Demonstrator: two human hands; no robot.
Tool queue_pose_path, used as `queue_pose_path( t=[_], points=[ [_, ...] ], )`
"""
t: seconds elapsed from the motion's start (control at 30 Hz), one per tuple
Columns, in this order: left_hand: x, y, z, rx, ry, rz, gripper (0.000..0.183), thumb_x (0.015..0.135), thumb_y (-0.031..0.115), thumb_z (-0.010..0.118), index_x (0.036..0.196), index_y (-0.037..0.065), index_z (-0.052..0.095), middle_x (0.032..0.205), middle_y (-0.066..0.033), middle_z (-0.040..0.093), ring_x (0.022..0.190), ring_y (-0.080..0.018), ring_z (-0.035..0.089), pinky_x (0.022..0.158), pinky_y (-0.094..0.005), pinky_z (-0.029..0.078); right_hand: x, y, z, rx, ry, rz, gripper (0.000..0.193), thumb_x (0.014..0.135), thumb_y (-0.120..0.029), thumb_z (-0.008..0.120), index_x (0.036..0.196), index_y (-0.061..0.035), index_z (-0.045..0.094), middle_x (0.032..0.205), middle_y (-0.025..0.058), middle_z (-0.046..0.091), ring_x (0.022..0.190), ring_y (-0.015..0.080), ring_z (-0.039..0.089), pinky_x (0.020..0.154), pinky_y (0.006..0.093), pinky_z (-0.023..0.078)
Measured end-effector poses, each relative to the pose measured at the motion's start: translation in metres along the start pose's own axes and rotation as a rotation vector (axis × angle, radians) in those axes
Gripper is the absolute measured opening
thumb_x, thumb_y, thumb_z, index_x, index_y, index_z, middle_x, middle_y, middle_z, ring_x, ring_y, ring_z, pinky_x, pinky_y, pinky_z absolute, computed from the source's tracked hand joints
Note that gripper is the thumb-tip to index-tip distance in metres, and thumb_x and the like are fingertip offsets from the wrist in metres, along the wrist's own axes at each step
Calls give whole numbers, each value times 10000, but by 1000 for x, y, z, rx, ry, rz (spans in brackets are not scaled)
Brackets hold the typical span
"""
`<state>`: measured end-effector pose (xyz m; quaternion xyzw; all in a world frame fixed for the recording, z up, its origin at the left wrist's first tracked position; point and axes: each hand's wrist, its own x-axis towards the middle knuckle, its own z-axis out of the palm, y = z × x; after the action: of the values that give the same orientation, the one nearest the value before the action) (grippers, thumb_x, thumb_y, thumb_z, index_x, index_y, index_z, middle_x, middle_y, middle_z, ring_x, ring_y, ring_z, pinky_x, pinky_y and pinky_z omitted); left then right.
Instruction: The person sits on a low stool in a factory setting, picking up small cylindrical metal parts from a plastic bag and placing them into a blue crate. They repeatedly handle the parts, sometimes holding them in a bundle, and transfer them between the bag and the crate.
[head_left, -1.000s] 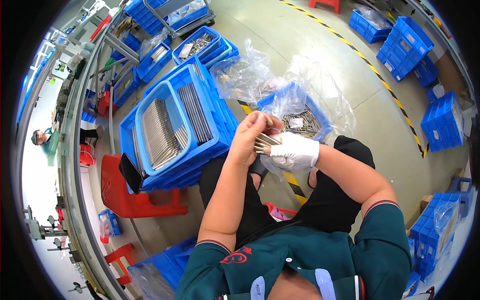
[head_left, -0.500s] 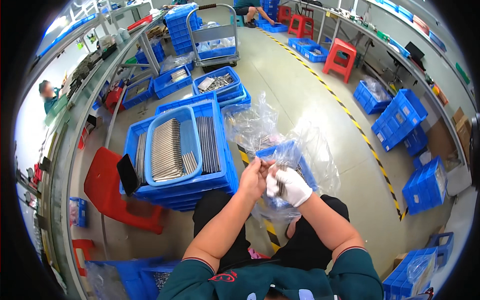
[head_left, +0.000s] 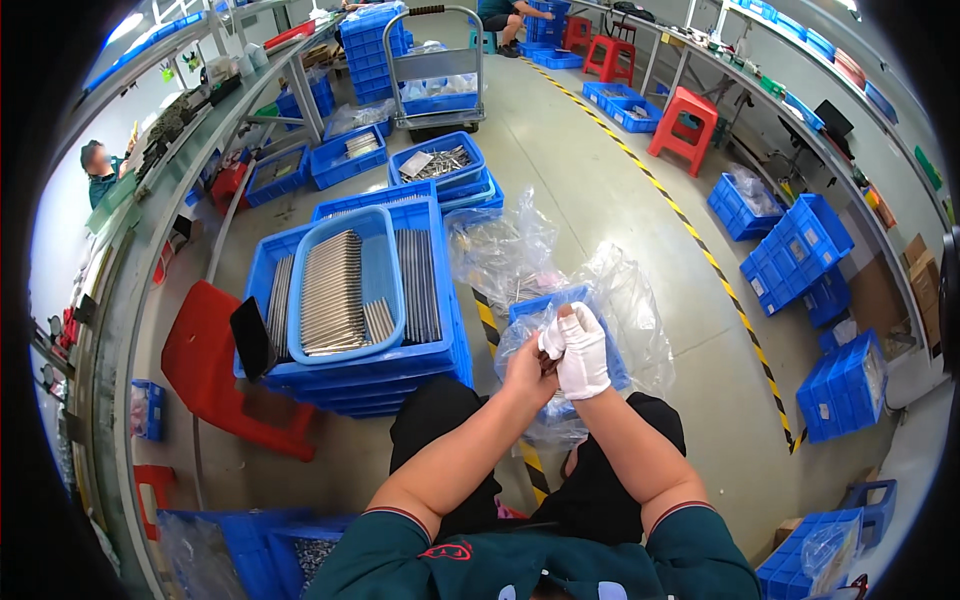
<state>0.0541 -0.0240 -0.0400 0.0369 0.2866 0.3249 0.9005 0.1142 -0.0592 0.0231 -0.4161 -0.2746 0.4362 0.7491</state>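
My bare left hand (head_left: 528,374) and my white-gloved right hand (head_left: 583,352) are pressed together in front of me, fingers curled. What lies between them is mostly hidden by the fingers and glove. Just beneath them a small blue crate (head_left: 530,305) stands on the floor, partly covered by clear plastic bags (head_left: 632,310). To the left, a light-blue basket (head_left: 397,290) holds neat rows of slim metal rods (head_left: 332,290). It rests on a stack of blue crates (head_left: 452,345), where more rods stand packed.
A dark phone-like slab (head_left: 253,338) leans at the stack's left edge, beside a red chair (head_left: 215,370). Beyond are a basket of loose metal parts (head_left: 432,165) and a hand trolley (head_left: 436,70). Blue crates (head_left: 797,252) and red stools (head_left: 685,130) line the right side. People work farther off.
My gloved right hand has turned upright and closed in against my left hand. The metal rods that showed under the glove are now hidden. The view has shifted slightly.
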Motion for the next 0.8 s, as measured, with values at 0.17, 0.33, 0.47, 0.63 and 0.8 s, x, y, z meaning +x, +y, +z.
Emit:
queue_pose_path(
  t=[0.17, 0.33, 0.47, 0.63, 0.8],
  points=[
    [-13, 4, -3, 238, -8, 35, 293, 973, 308, 424, 931, 59, 574, 744, -35, 587, 543, -146, 534, 467, -288, 432, 2, 3, -3, 81, 0, 46, 395, 947, -364, 526, 670, -88, 465, 550, -3, 471, 493, 93, 452, 501, 234, 385],
    [-10, 26, 8, 833, 166, 706, 284, 952, 292, 500, 811, 48, 531, 657, -44, 528, 488, -145, 470, 446, -308, 376, 3, 13, -6, -155, 87, 5, 380, 944, -390, 518, 785, -48, 570, 637, 27, 554, 517, 116, 513, 502, 239, 420],
    [-24, 51, 18, 1484, 174, 971, 267, 916, 237, 561, 845, -21, 548, 716, -159, 586, 635, -233, 572, 603, -382, 444, -11, 6, -11, -461, -22, 255, 389, 954, -380, 484, 845, -24, 597, 673, 51, 599, 485, 112, 534, 397, 238, 394],
    [-46, 68, 22, 1625, -9, 689, 234, 897, 214, 578, 906, -20, 573, 721, -142, 590, 616, -212, 561, 572, -353, 434, -15, -13, -26, -469, -465, 722, 391, 937, -391, 492, 935, -24, 626, 618, 53, 614, 444, 98, 536, 368, 200, 365],
    [-47, 70, 26, 1376, -116, 575, 231, 906, 213, 577, 892, -17, 569, 673, -85, 548, 591, -127, 545, 544, -306, 431, -10, -13, -39, -73, -578, 846, 362, 937, -380, 503, 970, -30, 592, 710, 84, 636, 494, 115, 558, 390, 201, 386]
  ],
)
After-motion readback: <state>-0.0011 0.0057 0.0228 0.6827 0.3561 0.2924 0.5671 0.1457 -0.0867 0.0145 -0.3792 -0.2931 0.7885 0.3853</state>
